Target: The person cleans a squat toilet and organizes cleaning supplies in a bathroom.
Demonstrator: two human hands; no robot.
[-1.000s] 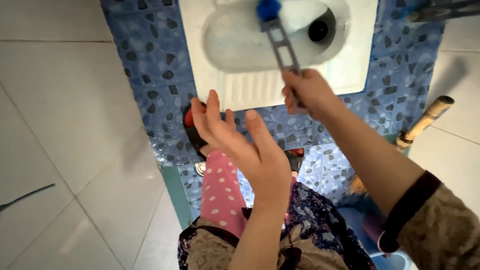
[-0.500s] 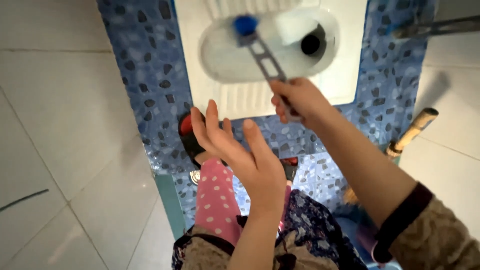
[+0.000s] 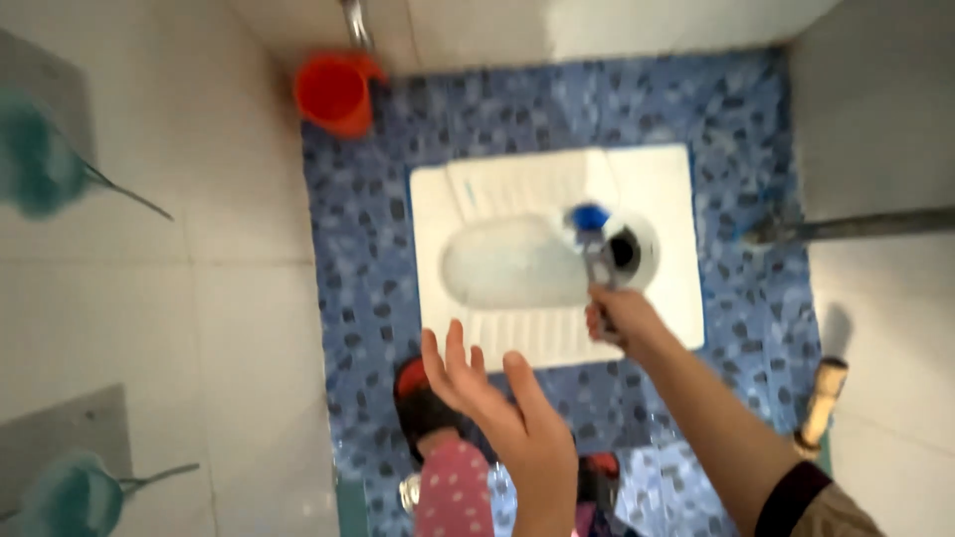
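Observation:
My right hand (image 3: 619, 320) grips the grey handle of a toilet brush (image 3: 595, 246) whose blue head sits in the bowl of a white squat toilet (image 3: 477, 194), close to the dark drain hole (image 3: 624, 249). My left hand (image 3: 494, 398) is raised over the blue pebble floor in front of the toilet, fingers spread and holding nothing. Below it show my pink polka-dot trouser leg (image 3: 454, 492) and a black and red sandal (image 3: 418, 395).
An orange plastic mug (image 3: 334, 92) stands at the back left corner under a metal tap (image 3: 354, 22). A grey pipe (image 3: 856, 226) runs along the right wall. A wooden handle (image 3: 822, 400) leans at the right. White tiled walls stand on both sides.
The view has pulled back and up, showing the whole toilet and the mug. The brush head moved from the left of the bowl right, to the drain hole. My left hand stays raised and spread.

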